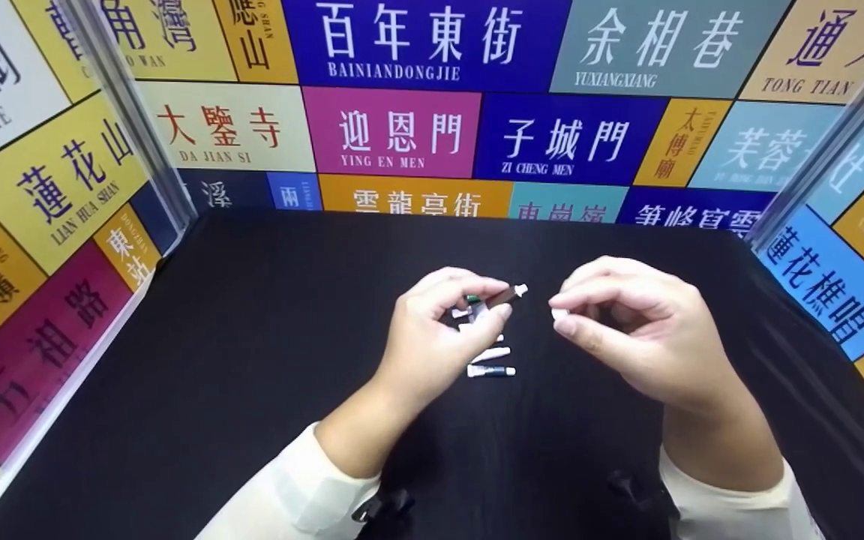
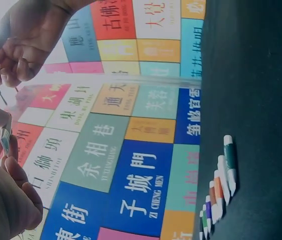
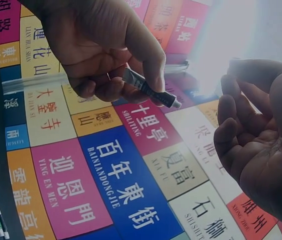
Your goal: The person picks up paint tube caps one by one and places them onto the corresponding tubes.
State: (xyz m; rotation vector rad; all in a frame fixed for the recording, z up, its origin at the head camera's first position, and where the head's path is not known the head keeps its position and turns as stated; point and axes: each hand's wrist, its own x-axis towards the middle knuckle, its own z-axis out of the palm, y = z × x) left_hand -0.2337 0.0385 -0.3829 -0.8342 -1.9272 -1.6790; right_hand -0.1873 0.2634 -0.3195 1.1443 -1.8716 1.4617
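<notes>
Black tabletop [image 1: 214,390]: left hand [image 1: 432,337] fingers grip an uncapped paint tube [image 1: 505,295]; right hand [image 1: 627,330] fingers pinch its white cap [image 1: 559,314].

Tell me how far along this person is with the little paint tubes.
Done: the cap is off, pinched in the right hand, apart from the nozzle. In hand: the left hand grips a small dark tube raised above the black table, its bare tip pointing at the right hand. Left: the row of small tubes lies on the table, seemingly capped and untouched; whether any were opened before I cannot tell.
</notes>
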